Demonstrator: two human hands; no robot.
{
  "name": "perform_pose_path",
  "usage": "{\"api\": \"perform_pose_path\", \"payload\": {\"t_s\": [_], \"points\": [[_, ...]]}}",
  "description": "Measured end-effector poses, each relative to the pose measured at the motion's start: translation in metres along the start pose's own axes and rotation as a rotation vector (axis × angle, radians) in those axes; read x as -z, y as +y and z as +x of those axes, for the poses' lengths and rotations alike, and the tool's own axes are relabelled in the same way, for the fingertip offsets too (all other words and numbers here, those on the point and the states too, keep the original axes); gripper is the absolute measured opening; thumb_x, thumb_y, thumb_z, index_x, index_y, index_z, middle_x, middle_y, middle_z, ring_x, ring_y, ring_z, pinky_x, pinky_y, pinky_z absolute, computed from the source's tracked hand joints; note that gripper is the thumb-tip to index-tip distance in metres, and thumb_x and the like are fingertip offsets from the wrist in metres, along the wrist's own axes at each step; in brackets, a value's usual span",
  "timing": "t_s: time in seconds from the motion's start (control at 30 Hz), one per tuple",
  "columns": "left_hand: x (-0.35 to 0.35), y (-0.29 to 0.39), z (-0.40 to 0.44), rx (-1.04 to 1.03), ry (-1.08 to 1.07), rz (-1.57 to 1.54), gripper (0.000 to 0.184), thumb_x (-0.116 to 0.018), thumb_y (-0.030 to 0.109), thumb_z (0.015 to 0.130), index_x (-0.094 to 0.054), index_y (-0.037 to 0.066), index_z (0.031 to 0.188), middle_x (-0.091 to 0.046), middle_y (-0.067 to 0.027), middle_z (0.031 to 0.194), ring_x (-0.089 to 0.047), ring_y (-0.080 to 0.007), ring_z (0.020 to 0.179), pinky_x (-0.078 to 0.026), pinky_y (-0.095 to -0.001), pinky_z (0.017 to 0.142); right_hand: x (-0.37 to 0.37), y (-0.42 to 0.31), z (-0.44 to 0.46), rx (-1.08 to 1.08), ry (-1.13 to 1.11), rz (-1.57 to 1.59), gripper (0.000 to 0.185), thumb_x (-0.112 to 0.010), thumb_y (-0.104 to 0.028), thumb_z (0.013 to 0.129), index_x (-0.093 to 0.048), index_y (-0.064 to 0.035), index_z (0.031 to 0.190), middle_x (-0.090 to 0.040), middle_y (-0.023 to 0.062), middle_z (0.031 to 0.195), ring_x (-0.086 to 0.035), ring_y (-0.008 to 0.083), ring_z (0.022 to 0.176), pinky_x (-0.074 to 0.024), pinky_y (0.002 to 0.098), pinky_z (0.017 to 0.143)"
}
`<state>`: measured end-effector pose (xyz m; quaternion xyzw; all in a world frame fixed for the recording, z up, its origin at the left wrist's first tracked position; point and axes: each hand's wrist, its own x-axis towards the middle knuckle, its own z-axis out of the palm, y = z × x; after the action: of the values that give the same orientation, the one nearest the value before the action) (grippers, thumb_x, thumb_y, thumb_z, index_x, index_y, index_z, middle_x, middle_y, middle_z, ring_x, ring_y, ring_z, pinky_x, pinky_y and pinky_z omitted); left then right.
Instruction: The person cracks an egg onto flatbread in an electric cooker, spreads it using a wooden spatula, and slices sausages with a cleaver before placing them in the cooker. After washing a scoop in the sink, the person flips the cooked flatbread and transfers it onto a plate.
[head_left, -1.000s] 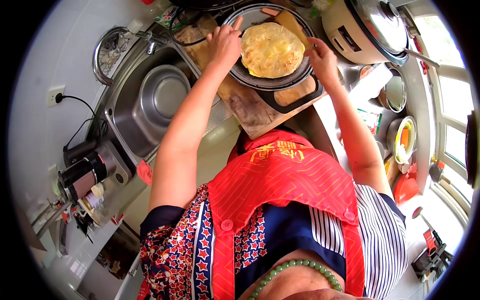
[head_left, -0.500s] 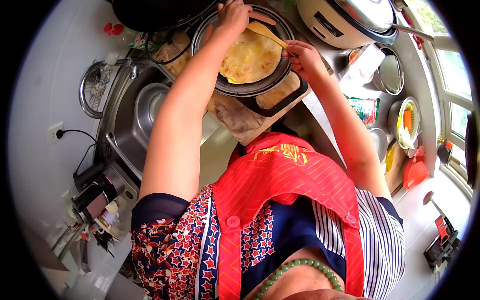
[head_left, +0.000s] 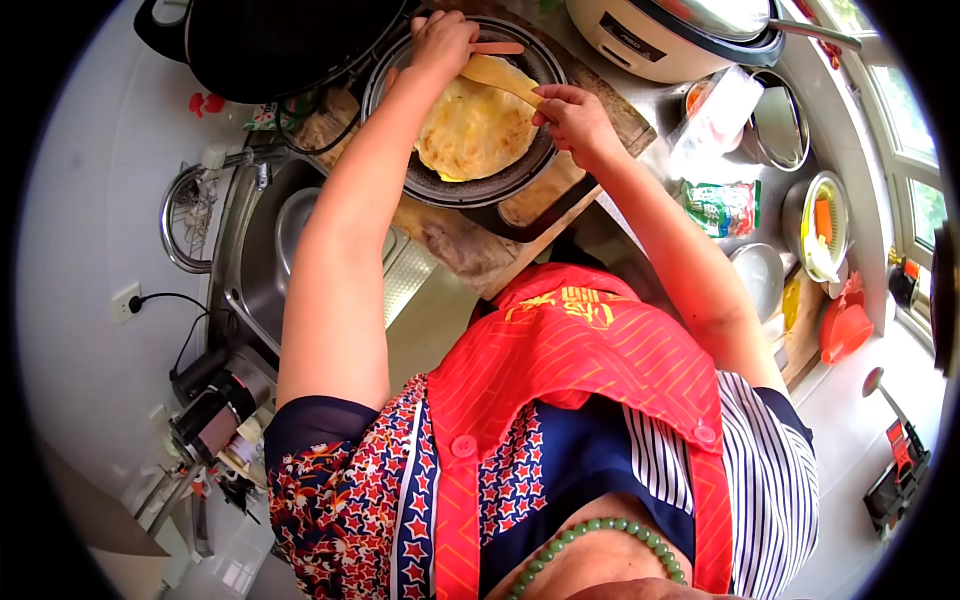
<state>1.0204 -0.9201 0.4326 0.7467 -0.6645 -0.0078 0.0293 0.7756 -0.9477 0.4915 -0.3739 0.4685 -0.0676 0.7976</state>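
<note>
A round, browned flatbread (head_left: 478, 130) with yellow egg at its lower edge lies in a round dark pan (head_left: 470, 192). My right hand (head_left: 577, 125) pinches the handle of a wooden spatula (head_left: 500, 77) at the pan's right side. The spatula's broad end rests at the flatbread's far edge. My left hand (head_left: 445, 45) reaches across to the pan's far rim with its fingers curled in. What those fingers hold, if anything, is hidden. A pinkish strip (head_left: 497, 47) shows just right of my left hand.
Under the pan is a wooden board (head_left: 455, 240). A large black pan (head_left: 290, 45) stands at the upper left, above the sink (head_left: 250, 270). To the right are a rice cooker (head_left: 640, 40), a green-and-red packet (head_left: 722, 208) and a colander (head_left: 820, 225).
The view has shifted, so the pan sits slightly lower and further left. The spatula's broad end has moved a little left along the flatbread's far edge. Both hands keep nearly the same places.
</note>
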Motion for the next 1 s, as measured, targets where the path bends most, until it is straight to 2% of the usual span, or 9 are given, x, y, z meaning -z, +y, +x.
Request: {"api": "perform_pose_path", "payload": {"t_s": [0.07,0.17,0.27,0.47,0.6,0.7,0.8,0.9,1.0], "points": [[0.002,-0.002,-0.007,-0.04,0.002,-0.039,0.008,-0.065,0.016,0.079,-0.07,0.017,0.085,-0.063,0.0016,0.09,-0.055,-0.0201,0.096,-0.033,-0.0382,0.083,-0.001,0.005,0.002,-0.004,0.005,0.017,0.025,-0.052,-0.006,0.086,-0.056,-0.0002,0.11,-0.06,0.0058,0.072,-0.04,0.0064,0.049,-0.0311,0.0207,0.04],[-0.001,-0.004,-0.022,-0.061,0.114,-0.078,0.007,-0.063,0.016,0.078,-0.069,0.018,0.079,-0.063,0.003,0.083,-0.056,-0.0187,0.092,-0.033,-0.0389,0.081,-0.006,0.014,0.0,-0.021,0.014,0.069,0.025,-0.051,-0.006,0.087,-0.055,0.0001,0.111,-0.059,0.0056,0.072,-0.041,0.0065,0.049,-0.0315,0.0208,0.04],[0.003,-0.004,-0.033,-0.057,0.112,-0.131,0.008,-0.062,0.017,0.079,-0.07,0.018,0.081,-0.065,0.0029,0.085,-0.056,-0.0197,0.093,-0.034,-0.0393,0.081,-0.011,0.025,-0.001,-0.019,0.019,0.127,0.026,-0.051,-0.006,0.087,-0.055,0.0004,0.112,-0.058,0.0053,0.072,-0.04,0.0067,0.048,-0.0316,0.021,0.04],[0.02,0.006,-0.039,0.105,0.232,-0.13,0.008,-0.065,0.021,0.079,-0.069,0.016,0.084,-0.065,0.0016,0.089,-0.058,-0.0227,0.093,-0.038,-0.04,0.081,-0.026,0.03,-0.002,0.007,0.018,0.3,0.032,-0.05,-0.002,0.087,-0.048,0.003,0.119,-0.056,0.0085,0.076,-0.04,0.0084,0.05,-0.0313,0.0218,0.042],[0.038,0.013,-0.054,0.232,0.357,-0.262,0.009,-0.063,0.02,0.081,-0.068,0.015,0.085,-0.065,-0.0004,0.088,-0.059,-0.0246,0.091,-0.041,-0.0401,0.078,-0.036,0.025,0.0,0.021,0.001,0.361,0.035,-0.049,-0.001,0.088,-0.044,0.0045,0.122,-0.056,0.0107,0.078,-0.041,0.0094,0.051,-0.0311,0.0223,0.043],[0.061,0.028,-0.081,0.298,0.432,-0.339,0.009,-0.063,0.017,0.081,-0.068,0.012,0.086,-0.065,-0.0043,0.087,-0.06,-0.0276,0.088,-0.044,-0.0388,0.076,-0.033,0.026,-0.017,-0.008,0.009,0.352,0.034,-0.05,-0.001,0.087,-0.046,0.0028,0.121,-0.057,0.0083,0.078,-0.04,0.0082,0.052,-0.0317,0.0217,0.043],[0.075,0.043,-0.12,0.397,0.397,-0.463,0.007,-0.065,0.017,0.079,-0.067,0.012,0.084,-0.065,-0.0036,0.088,-0.058,-0.027,0.091,-0.04,-0.0416,0.082,-0.022,0.026,-0.022,0.025,-0.008,0.359,0.033,-0.051,-0.002,0.087,-0.047,0.0017,0.12,-0.058,0.007,0.077,-0.04,0.0071,0.052,-0.0315,0.02,0.042],[0.073,0.058,-0.158,0.506,0.325,-0.607,0.009,-0.067,0.014,0.078,-0.067,0.011,0.086,-0.063,-0.0057,0.09,-0.058,-0.0276,0.092,-0.041,-0.0401,0.084,-0.019,0.022,-0.016,0.041,0.005,0.358,0.033,-0.051,-0.001,0.087,-0.047,0.0024,0.119,-0.058,0.0077,0.078,-0.039,0.0071,0.052,-0.0309,0.0193,0.042],[0.075,0.073,-0.183,0.504,0.309,-0.534,0.013,-0.069,0.013,0.076,-0.067,0.01,0.088,-0.061,-0.0063,0.092,-0.057,-0.0279,0.092,-0.042,-0.0391,0.083,-0.021,0.02,-0.016,0.042,-0.011,0.321,0.033,-0.051,-0.001,0.087,-0.047,0.0028,0.119,-0.058,0.008,0.078,-0.039,0.0071,0.052,-0.0306,0.0193,0.042]]}}
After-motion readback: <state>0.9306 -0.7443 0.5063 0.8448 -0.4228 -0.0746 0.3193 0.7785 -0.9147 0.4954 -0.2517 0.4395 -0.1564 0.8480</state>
